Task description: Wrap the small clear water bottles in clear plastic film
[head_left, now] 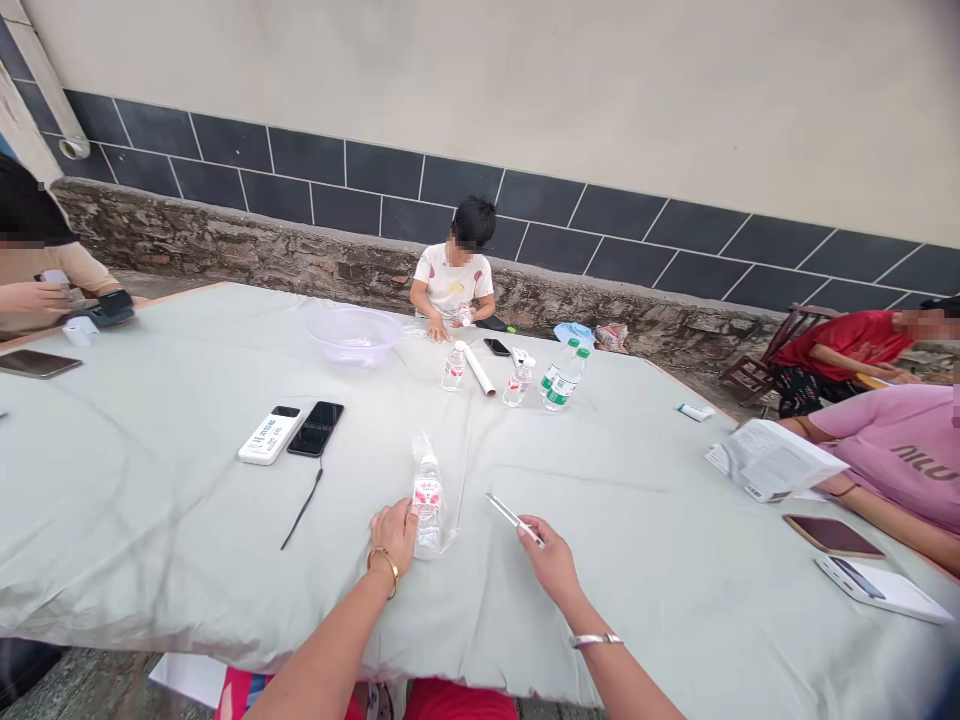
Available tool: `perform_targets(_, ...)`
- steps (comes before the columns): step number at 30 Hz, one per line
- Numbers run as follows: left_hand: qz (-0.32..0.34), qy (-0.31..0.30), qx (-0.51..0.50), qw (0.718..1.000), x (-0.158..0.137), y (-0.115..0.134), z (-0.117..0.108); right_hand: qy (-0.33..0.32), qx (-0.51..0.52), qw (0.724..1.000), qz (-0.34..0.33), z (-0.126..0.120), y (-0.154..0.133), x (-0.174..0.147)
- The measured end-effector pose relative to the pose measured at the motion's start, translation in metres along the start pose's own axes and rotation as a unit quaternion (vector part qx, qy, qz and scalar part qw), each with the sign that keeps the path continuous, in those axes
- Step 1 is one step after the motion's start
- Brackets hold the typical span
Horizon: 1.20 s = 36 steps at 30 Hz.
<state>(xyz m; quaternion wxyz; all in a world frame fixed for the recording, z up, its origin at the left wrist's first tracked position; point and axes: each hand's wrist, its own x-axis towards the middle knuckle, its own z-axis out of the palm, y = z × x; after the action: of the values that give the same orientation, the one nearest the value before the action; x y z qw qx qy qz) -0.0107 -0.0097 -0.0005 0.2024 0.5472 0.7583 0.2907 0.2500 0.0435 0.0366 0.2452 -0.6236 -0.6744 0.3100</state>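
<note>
My left hand (393,532) is closed around the left side of a clear plastic water bottle (427,500) with a pink-and-white label, which stands upright on the table. Crumpled clear film (424,446) covers the bottle's top, and a loose, see-through edge shows by its base. In my right hand (553,562) is a slim white utility knife (514,518), pinched near its rear end. Its silvery front points up and left, apart from the bottle. How far the blade is out, I cannot make out.
A grey-green cloth covers the table (645,580). To the left lie a white power bank (270,435) and a black phone (316,428) with a strap. Farther off are a clear basin (355,335), a white roll (480,370) and several bottles. People sit around the table.
</note>
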Motion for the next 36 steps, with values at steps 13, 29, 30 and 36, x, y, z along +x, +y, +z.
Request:
perform_targets(13,-0.008,-0.005,-0.012,1.000,0.004,-0.006,0.003,0.074,0.010,0.986,-0.151,0.104,-0.078,0.024)
perform_targets(29,-0.094,-0.023,-0.040,0.995,0.024,0.024,-0.009,0.080,-0.056,0.994,0.047,0.127,-0.082,0.029)
perform_targets(30,-0.095,-0.026,-0.034,0.995,0.026,0.031,-0.010,0.078,-0.060,0.994,0.043,0.127,-0.081,0.028)
perform_targets(36,-0.107,-0.083,0.008,0.991,0.036,0.043,-0.014,0.082,-0.114,0.988,0.056,0.103,-0.060,0.023)
